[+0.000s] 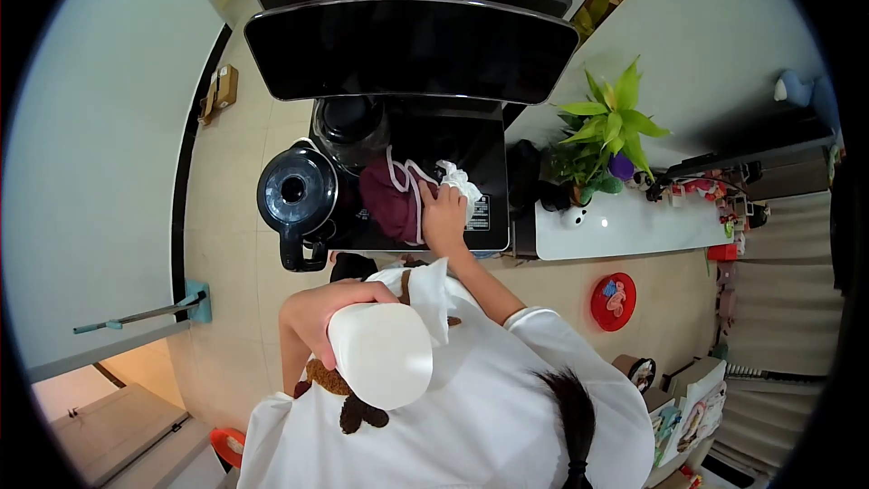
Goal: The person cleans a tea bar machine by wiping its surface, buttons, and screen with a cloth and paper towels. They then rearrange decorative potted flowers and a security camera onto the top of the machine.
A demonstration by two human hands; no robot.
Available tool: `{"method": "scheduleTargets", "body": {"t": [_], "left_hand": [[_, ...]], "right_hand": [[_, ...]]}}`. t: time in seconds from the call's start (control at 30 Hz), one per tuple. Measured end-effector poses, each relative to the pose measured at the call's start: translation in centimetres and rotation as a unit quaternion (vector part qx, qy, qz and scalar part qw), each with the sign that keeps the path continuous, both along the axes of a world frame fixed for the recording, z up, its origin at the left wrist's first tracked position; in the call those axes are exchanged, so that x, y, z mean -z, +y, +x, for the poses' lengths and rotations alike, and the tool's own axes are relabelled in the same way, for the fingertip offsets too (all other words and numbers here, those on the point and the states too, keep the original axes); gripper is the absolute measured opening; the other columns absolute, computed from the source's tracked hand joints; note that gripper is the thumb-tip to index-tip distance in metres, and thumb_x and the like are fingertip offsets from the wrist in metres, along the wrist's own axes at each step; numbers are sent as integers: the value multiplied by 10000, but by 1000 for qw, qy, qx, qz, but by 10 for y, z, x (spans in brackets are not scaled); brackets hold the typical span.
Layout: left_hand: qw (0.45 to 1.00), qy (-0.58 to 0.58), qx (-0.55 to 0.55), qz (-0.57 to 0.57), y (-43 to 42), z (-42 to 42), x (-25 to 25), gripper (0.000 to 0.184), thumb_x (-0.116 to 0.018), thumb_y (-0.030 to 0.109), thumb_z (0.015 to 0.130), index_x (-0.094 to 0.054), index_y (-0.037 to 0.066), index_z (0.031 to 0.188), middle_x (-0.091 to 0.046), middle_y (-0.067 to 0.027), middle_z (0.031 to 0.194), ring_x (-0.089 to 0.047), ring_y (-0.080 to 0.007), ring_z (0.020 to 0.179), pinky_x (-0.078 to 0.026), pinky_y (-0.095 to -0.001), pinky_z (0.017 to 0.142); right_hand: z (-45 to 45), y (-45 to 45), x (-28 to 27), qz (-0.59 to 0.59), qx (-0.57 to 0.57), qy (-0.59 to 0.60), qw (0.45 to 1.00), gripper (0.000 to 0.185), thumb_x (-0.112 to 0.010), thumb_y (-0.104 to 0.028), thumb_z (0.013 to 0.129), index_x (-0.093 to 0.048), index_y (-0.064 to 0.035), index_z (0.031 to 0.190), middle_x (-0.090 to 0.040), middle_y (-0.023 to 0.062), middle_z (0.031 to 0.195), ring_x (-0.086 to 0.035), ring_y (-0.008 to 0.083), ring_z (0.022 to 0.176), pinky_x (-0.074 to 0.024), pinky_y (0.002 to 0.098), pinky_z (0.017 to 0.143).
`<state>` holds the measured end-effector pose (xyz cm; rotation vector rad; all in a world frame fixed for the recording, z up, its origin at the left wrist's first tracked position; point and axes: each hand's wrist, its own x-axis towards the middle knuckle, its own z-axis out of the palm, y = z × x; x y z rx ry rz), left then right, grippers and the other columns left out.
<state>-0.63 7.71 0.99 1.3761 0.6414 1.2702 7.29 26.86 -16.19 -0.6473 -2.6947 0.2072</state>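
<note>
Currently, right of the kettle [274,200], the maroon cloth [383,199] touches the half-curled right hand [444,220], grip unclear; the farther left hand [312,312] clasps a white object [385,358].

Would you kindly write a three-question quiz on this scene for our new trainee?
1. True or false: the left hand holds a smooth white object.
2. Which thing is nearest the right hand: A) the green plant, B) the maroon cloth, C) the blue mop?
3. Fill in: in the picture, the black kettle is to the ____ of the maroon cloth.

Key: 1. True; 2. B; 3. left
</note>
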Motion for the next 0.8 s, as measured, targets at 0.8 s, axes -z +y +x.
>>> {"method": "scheduleTargets", "body": {"t": [0.8], "left_hand": [[823, -318, -455, 124, -44, -8, -1, 846, -675, 585, 671, -401, -28, 1186, -510, -157, 1162, -539, -250, 1035, -453, -371, 846]], "right_hand": [[-25, -21, -15, -142, -166, 26, 975, 636, -724, -259, 630, -490, -128, 1207, -445, 155, 1174, -394, 310, 1116, -304, 466, 931]]}}
